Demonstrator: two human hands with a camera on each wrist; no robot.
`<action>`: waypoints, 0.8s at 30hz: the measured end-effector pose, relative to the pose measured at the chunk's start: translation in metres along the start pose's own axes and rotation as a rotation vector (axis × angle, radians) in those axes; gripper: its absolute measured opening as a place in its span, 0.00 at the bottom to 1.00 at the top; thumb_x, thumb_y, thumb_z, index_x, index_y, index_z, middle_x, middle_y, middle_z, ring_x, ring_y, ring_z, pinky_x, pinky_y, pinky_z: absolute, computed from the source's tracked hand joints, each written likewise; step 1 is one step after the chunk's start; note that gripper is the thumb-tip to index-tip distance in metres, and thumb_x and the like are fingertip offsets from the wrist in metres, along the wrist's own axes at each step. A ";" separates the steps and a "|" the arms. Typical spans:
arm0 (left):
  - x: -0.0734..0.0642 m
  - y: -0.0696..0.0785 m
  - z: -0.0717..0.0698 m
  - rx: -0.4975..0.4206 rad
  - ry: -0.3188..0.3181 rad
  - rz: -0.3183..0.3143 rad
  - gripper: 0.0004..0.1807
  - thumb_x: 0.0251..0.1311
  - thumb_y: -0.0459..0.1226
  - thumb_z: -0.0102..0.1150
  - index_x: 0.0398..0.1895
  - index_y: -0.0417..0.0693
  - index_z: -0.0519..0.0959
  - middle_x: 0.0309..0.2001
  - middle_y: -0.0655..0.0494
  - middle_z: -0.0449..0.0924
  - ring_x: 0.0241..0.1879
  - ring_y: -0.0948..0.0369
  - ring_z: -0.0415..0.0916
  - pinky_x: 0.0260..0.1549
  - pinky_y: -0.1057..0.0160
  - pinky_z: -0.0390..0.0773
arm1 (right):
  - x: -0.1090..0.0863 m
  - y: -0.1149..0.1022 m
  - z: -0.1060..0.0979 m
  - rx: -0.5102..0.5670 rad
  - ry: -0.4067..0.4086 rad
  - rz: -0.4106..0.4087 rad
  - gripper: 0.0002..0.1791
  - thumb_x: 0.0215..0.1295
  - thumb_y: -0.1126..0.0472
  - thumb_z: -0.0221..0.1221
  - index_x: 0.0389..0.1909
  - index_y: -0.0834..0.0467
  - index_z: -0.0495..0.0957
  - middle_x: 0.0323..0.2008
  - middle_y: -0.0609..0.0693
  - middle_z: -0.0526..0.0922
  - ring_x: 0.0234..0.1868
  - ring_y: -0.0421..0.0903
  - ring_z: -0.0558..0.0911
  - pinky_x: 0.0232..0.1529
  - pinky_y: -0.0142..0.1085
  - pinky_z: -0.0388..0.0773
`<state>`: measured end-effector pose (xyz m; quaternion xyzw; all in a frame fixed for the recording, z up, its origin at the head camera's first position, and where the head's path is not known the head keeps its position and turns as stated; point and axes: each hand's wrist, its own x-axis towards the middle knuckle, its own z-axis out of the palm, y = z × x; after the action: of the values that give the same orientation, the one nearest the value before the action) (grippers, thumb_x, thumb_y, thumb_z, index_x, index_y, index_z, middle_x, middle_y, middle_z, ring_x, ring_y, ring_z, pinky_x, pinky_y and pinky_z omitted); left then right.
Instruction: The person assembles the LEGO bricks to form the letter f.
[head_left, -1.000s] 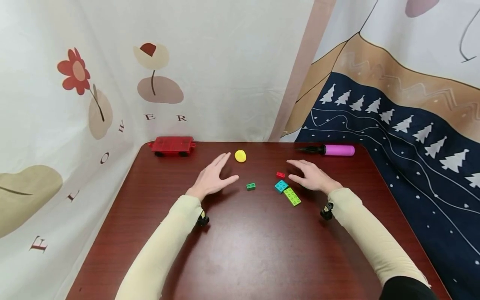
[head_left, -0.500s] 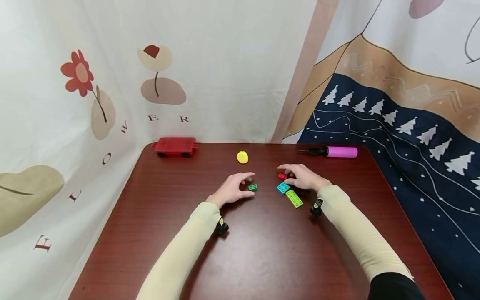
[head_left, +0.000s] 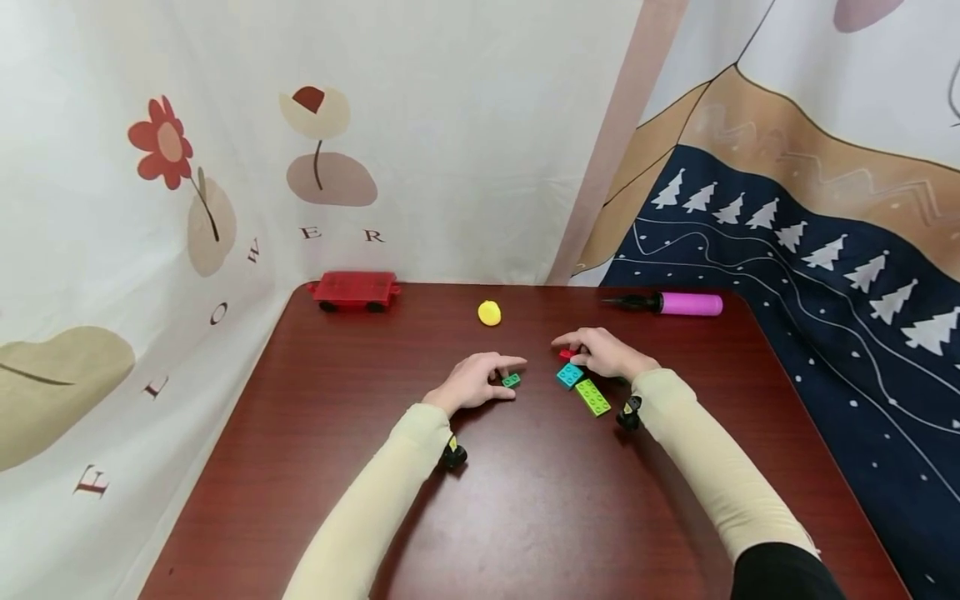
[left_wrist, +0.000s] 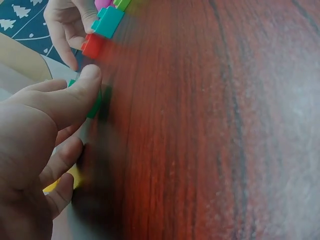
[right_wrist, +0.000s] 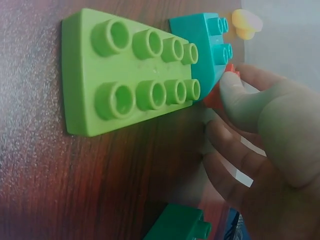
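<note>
Near the middle of the table, my left hand point(head_left: 474, 383) has its thumb and fingers around a small green toy brick point(head_left: 512, 381), pinching it; its index finger stretches out past the brick. The thumb hides part of that brick in the left wrist view. My right hand point(head_left: 606, 353) pinches a small red brick point(head_left: 567, 354) between thumb and fingers, index finger pointing out to the left. Right beside the thumb sits a teal brick point(head_left: 569, 375), with a longer lime green brick point(right_wrist: 137, 75) at its corner. Both palms face down.
A darker green brick point(right_wrist: 175, 222) lies by the right wrist. Along the far edge are a red toy wagon point(head_left: 356, 290) with black wheels, a yellow rounded thing point(head_left: 489, 313) and a purple-and-black hand pump point(head_left: 690, 304). Printed curtains point(head_left: 465, 150) hang behind the table point(head_left: 360, 358).
My left hand has come right and nearer to me, onto the green brick, which has turned slightly. My right hand has moved left to the red brick. The view has shifted a little.
</note>
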<state>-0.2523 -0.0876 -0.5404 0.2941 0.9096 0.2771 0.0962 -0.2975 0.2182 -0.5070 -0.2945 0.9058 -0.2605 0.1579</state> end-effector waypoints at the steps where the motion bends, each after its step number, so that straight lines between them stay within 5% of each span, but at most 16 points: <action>1: 0.000 0.001 0.000 0.008 -0.006 0.005 0.33 0.63 0.48 0.75 0.72 0.66 0.78 0.43 0.66 0.81 0.43 0.65 0.76 0.46 0.61 0.77 | 0.000 0.000 0.000 -0.004 -0.003 -0.006 0.26 0.73 0.72 0.59 0.69 0.54 0.80 0.56 0.52 0.85 0.55 0.51 0.79 0.61 0.51 0.77; 12: -0.001 0.003 0.002 0.007 0.030 -0.005 0.21 0.60 0.51 0.76 0.57 0.63 0.87 0.39 0.67 0.81 0.39 0.65 0.75 0.43 0.62 0.75 | 0.000 0.003 0.002 -0.069 0.039 -0.009 0.20 0.72 0.63 0.66 0.62 0.60 0.84 0.50 0.55 0.83 0.50 0.51 0.77 0.56 0.49 0.78; 24: 0.004 0.005 0.010 -0.110 0.157 -0.139 0.18 0.53 0.52 0.81 0.45 0.62 0.86 0.28 0.69 0.78 0.31 0.66 0.75 0.36 0.62 0.75 | -0.001 0.004 0.003 -0.087 0.065 -0.002 0.21 0.68 0.66 0.69 0.61 0.61 0.84 0.53 0.57 0.83 0.52 0.53 0.78 0.59 0.52 0.78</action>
<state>-0.2500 -0.0773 -0.5459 0.2018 0.9160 0.3416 0.0599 -0.2971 0.2205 -0.5111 -0.2935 0.9206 -0.2306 0.1151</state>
